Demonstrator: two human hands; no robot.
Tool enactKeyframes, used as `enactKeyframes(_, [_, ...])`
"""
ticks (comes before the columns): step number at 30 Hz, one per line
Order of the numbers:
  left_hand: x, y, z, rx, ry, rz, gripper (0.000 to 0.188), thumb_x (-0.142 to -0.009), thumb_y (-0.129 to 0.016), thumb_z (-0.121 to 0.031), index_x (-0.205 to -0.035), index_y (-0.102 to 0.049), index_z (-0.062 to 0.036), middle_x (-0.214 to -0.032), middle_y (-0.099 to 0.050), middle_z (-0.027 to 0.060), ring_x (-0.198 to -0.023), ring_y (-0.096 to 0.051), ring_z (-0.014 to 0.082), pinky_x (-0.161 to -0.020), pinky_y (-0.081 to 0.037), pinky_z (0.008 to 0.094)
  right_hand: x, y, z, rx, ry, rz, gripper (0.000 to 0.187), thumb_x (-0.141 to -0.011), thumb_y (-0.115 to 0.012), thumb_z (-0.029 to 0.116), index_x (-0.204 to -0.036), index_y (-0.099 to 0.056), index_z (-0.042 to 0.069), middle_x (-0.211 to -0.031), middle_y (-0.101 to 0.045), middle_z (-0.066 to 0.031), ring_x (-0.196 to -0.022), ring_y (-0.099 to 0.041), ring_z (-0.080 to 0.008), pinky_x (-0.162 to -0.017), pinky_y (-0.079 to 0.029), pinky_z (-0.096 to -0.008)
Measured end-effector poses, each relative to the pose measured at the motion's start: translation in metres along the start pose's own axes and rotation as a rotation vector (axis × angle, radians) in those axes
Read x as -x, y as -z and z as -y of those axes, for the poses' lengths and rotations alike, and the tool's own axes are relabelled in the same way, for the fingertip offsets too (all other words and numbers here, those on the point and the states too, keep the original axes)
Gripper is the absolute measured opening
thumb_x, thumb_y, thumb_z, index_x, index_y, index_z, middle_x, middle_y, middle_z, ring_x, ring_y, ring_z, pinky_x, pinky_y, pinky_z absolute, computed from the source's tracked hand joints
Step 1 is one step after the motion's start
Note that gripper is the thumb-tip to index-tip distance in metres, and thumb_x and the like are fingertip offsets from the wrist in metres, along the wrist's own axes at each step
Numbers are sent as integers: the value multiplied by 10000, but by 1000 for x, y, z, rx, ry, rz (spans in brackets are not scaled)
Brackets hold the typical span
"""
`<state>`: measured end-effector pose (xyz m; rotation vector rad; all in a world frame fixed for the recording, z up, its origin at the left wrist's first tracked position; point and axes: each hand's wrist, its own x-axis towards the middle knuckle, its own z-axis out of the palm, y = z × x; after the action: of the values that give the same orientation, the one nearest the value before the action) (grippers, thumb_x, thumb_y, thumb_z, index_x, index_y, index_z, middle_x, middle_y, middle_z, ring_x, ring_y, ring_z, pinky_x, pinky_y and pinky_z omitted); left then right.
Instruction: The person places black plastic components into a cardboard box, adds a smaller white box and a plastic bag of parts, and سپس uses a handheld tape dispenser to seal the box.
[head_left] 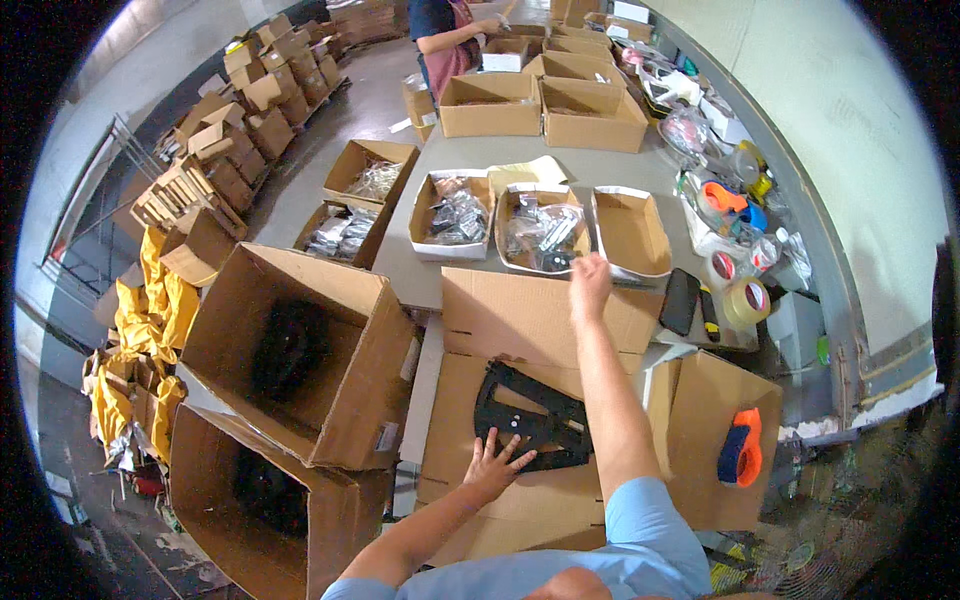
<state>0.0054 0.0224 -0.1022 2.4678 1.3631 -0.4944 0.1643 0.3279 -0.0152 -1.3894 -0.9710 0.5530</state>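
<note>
A black flat bracket plate with cut-out slots (530,415) lies on the flattened cardboard (455,440) in front of me. My left hand (492,466) rests on its near left edge, fingers spread. My right arm stretches forward over the cardboard's raised flap (510,315). At the near right corner of a white-edged box (508,262) my right hand (590,285) is closed, and what it holds, if anything, is hidden. Clear bags of small parts (545,228) fill that box, with a small black piece near the hand.
Deep cartons (345,300) with black parts stand left. Beyond are another box of bagged parts (450,210) and a tray-like box (632,235). At right lie a black case (680,302), a tape roll (745,302) and an orange-and-blue roll (741,448). A co-worker (450,45) stands far off.
</note>
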Motion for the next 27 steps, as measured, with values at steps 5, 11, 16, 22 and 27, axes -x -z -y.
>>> enactKeyframes(5, [-10,-1,-14,5,50,-14,735,-868,-527,-285,-1436,-69,-380,-1511,-100,101,-1296,-82,558,-991,-172,681,-90,-25,-42,-468,-982,128,226,-777,-546,136,-970,-542,19,-958,-546,-134,-858,-560,-254,-667,-473,-420])
enactKeyframes(11, [-18,6,-38,76,206,-40,654,-897,-470,-292,-1434,-109,-389,-1494,-183,99,-1304,-125,529,-1011,-142,657,-92,-49,-58,-610,-1126,-117,180,-711,-574,-50,-853,-524,48,-813,-518,-84,-631,-515,-199,-516,-455,-288])
enactKeyframes(16, [-13,-8,-44,154,272,-111,641,-889,-475,-384,-1432,-135,-370,-1480,-207,110,-1289,-115,549,-990,-161,678,-75,-48,-39,-660,-1264,0,217,-713,-618,-55,-873,-508,41,-810,-509,-83,-593,-498,-187,-492,-467,-241])
enactKeyframes(22, [-22,10,-46,174,87,-339,602,-856,-525,-399,-1398,-271,-331,-1449,-261,121,-1303,-202,452,-940,-245,679,-157,-67,-175,-264,-980,240,184,-840,-492,-2,-1014,-519,54,-919,-533,-126,-691,-521,-240,-549,-531,-346])
enactKeyframes(27, [34,-7,-46,269,110,-325,600,-863,-525,-404,-1397,-267,-313,-1460,-205,142,-1316,-222,384,-936,-247,677,-99,-83,-114,-498,-1147,218,219,-767,-499,-43,-983,-483,-16,-840,-512,-174,-573,-495,-177,-415,-460,-219])
